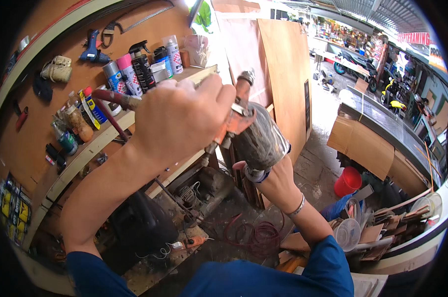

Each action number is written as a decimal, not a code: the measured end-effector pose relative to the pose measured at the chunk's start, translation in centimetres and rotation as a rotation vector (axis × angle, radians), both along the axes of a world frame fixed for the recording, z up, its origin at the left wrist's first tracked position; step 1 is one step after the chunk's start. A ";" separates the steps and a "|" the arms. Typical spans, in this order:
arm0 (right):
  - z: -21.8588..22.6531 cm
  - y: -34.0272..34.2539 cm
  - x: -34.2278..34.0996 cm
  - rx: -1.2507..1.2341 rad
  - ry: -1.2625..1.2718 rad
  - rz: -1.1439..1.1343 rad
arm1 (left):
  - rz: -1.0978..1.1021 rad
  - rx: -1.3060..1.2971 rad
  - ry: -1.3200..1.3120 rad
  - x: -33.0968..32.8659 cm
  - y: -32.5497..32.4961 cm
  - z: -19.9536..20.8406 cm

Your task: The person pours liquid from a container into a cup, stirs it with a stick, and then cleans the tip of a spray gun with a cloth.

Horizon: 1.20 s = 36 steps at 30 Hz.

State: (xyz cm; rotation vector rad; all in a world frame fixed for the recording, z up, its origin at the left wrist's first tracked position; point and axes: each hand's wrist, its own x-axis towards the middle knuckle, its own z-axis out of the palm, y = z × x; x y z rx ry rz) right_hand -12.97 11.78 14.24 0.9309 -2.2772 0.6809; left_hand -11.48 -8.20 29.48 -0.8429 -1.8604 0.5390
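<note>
My left hand (177, 116) is closed around the orange body of a paint spray gun (236, 116), held up in front of me with its nozzle pointing up and a red hose (107, 106) trailing off to the left. My right hand (276, 180) grips the gun's grimy metal cup (259, 141) from below, fingers wrapped under it. A bracelet sits on my right wrist. Both forearms wear blue sleeves.
A wall shelf (93, 148) at left carries several spray cans and bottles (135, 67). Plywood sheets (278, 69) lean at the back. Below lie a black machine (142, 225), coiled red hose (256, 235), a red bucket (347, 180) and scrap wood (382, 222).
</note>
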 end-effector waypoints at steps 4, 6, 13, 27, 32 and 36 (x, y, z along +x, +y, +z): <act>-2.0 0.5 1.1 -0.770 -0.208 0.501 | -0.136 0.053 -0.041 -1.6 0.5 -1.0; -1.7 0.3 1.8 -1.537 -0.799 0.929 | -0.114 0.048 -0.048 -1.9 1.0 -2.2; -5.2 3.4 0.6 -0.453 0.046 0.231 | -0.206 0.130 -0.171 -3.1 3.0 -1.9; -14.0 8.5 4.4 -1.925 -0.713 0.411 | -0.218 0.305 -0.552 -11.6 3.1 -7.3; -16.2 9.3 5.8 -2.223 -0.697 0.774 | -0.222 0.402 -0.612 -12.3 2.5 -8.5; -16.4 8.5 5.8 -2.245 -0.677 0.484 | -0.252 0.383 -0.625 -11.8 3.0 -8.4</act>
